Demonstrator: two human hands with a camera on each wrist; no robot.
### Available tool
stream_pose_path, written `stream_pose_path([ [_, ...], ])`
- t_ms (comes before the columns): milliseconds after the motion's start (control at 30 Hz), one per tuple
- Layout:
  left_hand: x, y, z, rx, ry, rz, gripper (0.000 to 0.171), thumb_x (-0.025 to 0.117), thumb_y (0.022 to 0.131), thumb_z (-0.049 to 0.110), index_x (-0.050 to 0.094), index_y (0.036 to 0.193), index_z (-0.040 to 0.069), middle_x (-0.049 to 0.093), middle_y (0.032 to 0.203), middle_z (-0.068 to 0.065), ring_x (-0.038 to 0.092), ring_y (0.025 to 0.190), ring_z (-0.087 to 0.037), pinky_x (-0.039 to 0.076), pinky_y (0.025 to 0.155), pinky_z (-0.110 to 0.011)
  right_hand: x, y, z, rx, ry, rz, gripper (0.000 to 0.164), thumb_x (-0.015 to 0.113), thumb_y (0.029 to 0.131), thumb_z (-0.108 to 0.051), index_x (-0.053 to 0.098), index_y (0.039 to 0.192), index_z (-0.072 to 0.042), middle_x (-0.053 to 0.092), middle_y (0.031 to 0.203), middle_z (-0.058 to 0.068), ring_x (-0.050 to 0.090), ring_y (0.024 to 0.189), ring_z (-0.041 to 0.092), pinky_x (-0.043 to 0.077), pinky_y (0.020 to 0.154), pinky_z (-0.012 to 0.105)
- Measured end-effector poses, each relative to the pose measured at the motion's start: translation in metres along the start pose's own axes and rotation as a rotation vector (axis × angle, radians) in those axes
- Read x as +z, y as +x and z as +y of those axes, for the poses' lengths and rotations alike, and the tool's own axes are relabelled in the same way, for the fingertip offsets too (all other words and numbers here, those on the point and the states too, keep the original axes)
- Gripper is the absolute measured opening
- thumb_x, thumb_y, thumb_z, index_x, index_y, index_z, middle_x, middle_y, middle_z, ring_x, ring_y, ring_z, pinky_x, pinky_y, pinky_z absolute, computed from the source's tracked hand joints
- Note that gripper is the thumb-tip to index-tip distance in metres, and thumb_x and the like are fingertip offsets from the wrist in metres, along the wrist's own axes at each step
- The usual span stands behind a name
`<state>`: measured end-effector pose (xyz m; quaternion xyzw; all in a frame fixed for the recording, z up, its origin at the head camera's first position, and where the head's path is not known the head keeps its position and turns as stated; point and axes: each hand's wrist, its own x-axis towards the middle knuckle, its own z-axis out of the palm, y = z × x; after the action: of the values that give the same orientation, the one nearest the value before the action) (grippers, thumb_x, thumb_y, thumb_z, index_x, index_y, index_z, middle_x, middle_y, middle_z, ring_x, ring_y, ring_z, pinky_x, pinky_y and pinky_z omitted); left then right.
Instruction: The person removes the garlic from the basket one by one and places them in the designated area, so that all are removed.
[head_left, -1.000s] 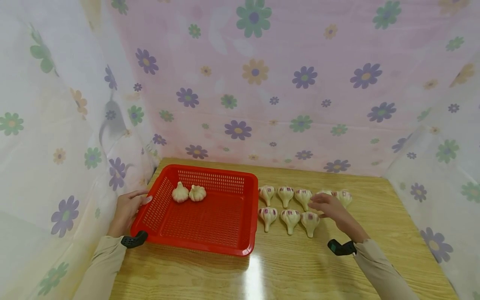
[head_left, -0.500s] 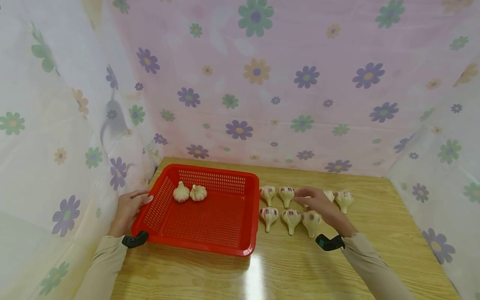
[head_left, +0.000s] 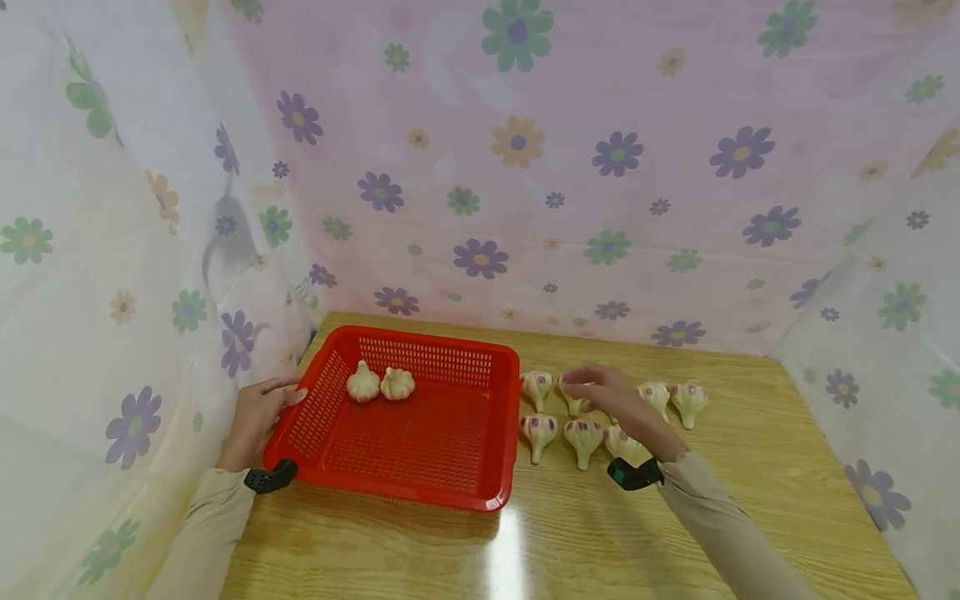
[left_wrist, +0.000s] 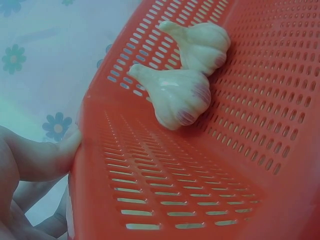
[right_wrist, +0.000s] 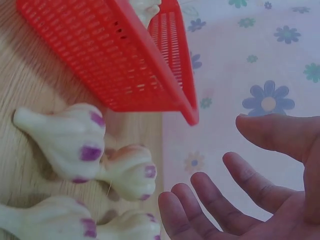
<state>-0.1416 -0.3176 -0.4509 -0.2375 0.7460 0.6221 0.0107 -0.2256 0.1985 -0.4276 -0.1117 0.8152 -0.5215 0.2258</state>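
Observation:
On the left stands a red plastic basket (head_left: pixel 420 492) with two garlic bulbs inside, one pale bulb (head_left: pixel 363 383) beside another bulb (head_left: pixel 397 385). My left hand (head_left: pixel 253 421) holds the basket's left rim, its thumb (left_wrist: pixel 47 160) against the edge and the other fingers partly hidden outside it. My right hand (head_left: pixel 618 404) hovers above the garlic on the table, thumb and fingers apart with nothing between them. Under its fingertips lies a purple-marked garlic bulb (head_left: pixel 572 403), partly covered. In the right wrist view, garlic bulbs (right_wrist: pixel 75 142) lie between that hand and the basket.
Several garlic bulbs lie in two rows right of the basket, such as the front-left bulb (head_left: pixel 538 435) and the far-right bulb (head_left: pixel 688 402). The wooden table (head_left: pixel 390 550) is bordered by flowered cloth (head_left: pixel 555 225) at the back and both sides.
My right hand has moved left over the back row of garlic, from the third bulb toward the second. The left hand and basket stay where they were.

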Motion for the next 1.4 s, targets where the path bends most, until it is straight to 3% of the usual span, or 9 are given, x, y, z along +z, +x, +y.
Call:
stream_pose_path([
  [133, 0.000, -0.001, 0.000, 0.005, -0.005, -0.004, 0.050, 0.057, 0.090, 0.013, 0.047, 0.137, -0.003, 0.063, 0.093, -0.001, 0.064, 0.077, -0.017, 0.056, 0.068, -0.037, 0.007, 0.007, -0.008, -0.022, 0.012, -0.018, 0.046, 0.060, 0.093, -0.029, 0.052, 0.127, 0.001, 0.051, 0.128, 0.019, 0.056, 0.106, 0.028, 0.051, 0.083, 0.041],
  [433, -0.001, 0.000, 0.001, 0.010, -0.006, -0.002, 0.050, 0.057, 0.090, 0.013, 0.047, 0.136, -0.002, 0.063, 0.095, -0.001, 0.063, 0.078, -0.017, 0.056, 0.069, -0.036, 0.023, 0.021, -0.020, -0.063, 0.054, -0.024, 0.043, 0.060, 0.093, -0.026, 0.053, 0.125, 0.003, 0.053, 0.125, 0.018, 0.055, 0.101, 0.028, 0.052, 0.081, 0.039],
  [1000, -0.001, 0.001, -0.001, 0.009, -0.006, -0.001, 0.048, 0.057, 0.090, 0.011, 0.048, 0.135, -0.002, 0.064, 0.094, -0.001, 0.065, 0.077, -0.017, 0.056, 0.068, -0.036, 0.061, 0.043, -0.049, -0.104, 0.130, -0.102, 0.038, 0.063, 0.091, -0.024, 0.057, 0.119, 0.001, 0.058, 0.116, 0.015, 0.053, 0.106, 0.042, 0.051, 0.082, 0.047],
  [1233, 0.001, 0.002, 0.000, 0.007, 0.003, 0.006, 0.048, 0.057, 0.089, 0.010, 0.049, 0.135, -0.002, 0.063, 0.096, -0.003, 0.064, 0.078, -0.016, 0.056, 0.068, -0.035, 0.072, 0.054, -0.050, -0.048, 0.113, -0.093, 0.034, 0.065, 0.090, -0.022, 0.059, 0.117, -0.003, 0.060, 0.114, 0.011, 0.060, 0.097, 0.026, 0.052, 0.083, 0.044],
  [1400, 0.001, 0.001, 0.000, 0.003, 0.005, 0.007, 0.048, 0.057, 0.090, 0.011, 0.048, 0.135, -0.002, 0.063, 0.098, -0.003, 0.064, 0.079, -0.016, 0.056, 0.069, -0.035, 0.078, 0.059, -0.051, -0.035, 0.115, -0.122, 0.038, 0.064, 0.091, -0.022, 0.056, 0.121, 0.000, 0.059, 0.114, 0.010, 0.060, 0.096, 0.026, 0.051, 0.084, 0.044],
])
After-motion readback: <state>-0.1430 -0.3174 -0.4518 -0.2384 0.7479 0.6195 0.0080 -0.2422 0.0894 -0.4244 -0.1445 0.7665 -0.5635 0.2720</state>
